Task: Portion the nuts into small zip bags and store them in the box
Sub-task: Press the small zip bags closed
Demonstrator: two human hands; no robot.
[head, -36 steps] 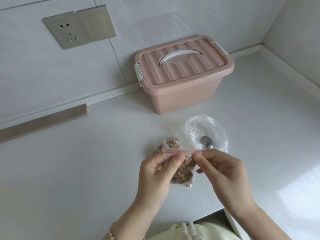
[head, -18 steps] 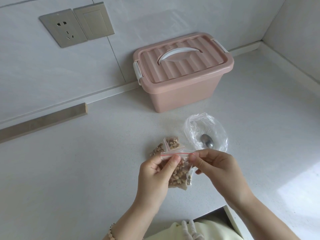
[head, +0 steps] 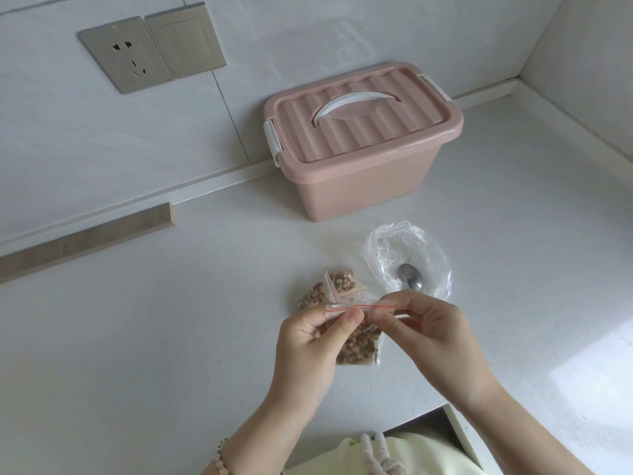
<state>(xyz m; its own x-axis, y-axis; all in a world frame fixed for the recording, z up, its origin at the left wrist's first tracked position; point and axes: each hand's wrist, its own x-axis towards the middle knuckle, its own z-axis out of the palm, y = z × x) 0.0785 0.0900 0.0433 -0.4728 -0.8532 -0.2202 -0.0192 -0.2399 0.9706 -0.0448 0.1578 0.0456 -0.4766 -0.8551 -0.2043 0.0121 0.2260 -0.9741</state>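
Left hand: your left hand (head: pixel 308 341) sits low in the centre of the frame, thumb and forefinger clamped on the left end of the red-lined seal.
Right hand: your right hand (head: pixel 428 337) mirrors it just to the right, its fingers (head: pixel 383 318) pinched together on the right end of the same seal.
Held zip bag: the small zip bag (head: pixel 359 342) hangs between your two hands, its lower part full of brown nut pieces, its closure strip stretched level across the top. You cannot tell from here whether the strip is fully pressed closed.
Filled bags: two more small bags of nuts (head: pixel 313 296) lie on the tabletop (head: pixel 171 337) just above your left hand, one overlapping the other.
Plastic bag: a larger clear plastic bag (head: pixel 407 248) lies crumpled right of centre, just above your right hand.
Spoon: a metal spoon (head: pixel 410 277) shows its bowl at the plastic bag's lower edge; its handle is hidden behind your right hand.
Box: the pink storage box (head: pixel 363 186) stands in the upper centre against the wall, its ribbed lid (head: pixel 376 132) on, white handle (head: pixel 356 102) lying flat, white latches at both ends.
Wall: a socket (head: pixel 125 60) and a blank plate (head: pixel 185 46) sit at the upper left.
Wrist: a beaded bracelet (head: pixel 221 457) circles your left wrist at the bottom edge.
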